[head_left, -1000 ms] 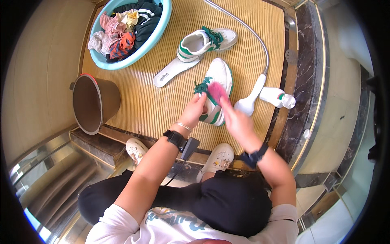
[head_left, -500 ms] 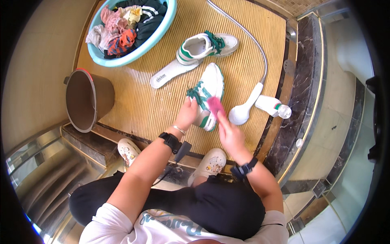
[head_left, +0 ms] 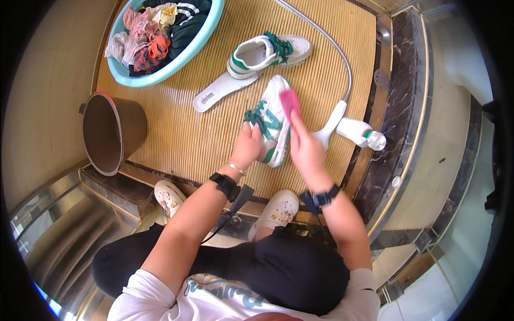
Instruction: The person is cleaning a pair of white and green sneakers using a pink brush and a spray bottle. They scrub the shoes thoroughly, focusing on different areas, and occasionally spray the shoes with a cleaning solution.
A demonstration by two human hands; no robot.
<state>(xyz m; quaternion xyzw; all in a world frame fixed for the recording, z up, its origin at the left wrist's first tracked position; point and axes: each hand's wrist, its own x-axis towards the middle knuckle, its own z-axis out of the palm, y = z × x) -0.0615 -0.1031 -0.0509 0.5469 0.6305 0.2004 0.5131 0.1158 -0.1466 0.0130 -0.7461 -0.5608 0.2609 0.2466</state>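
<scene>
A white sneaker with green laces and trim [head_left: 274,120] lies tilted on the ribbed yellow mat [head_left: 176,139], its toe pointing away from me. My left hand [head_left: 248,143] grips it by the ankle opening, close to the laces. In my right hand [head_left: 309,155] is a pink brush [head_left: 289,105], its head against the sneaker's right side near the toe. The brush's bristles are hidden. Beyond lies the matching sneaker [head_left: 270,53] on its side, with a pale insole [head_left: 225,91] beside it.
A light blue basin [head_left: 147,81] of clothes stands at the far left, with a brown bucket [head_left: 134,125] nearer. Right of my hands lie a white shower head [head_left: 334,122] on a grey hose [head_left: 342,53] and a white bottle [head_left: 353,134]. A dark marble ledge [head_left: 404,107] borders the mat.
My right hand has moved the brush forward along the sneaker, from the heel half toward the toe. My left hand keeps its hold. The whole view has shifted slightly.
</scene>
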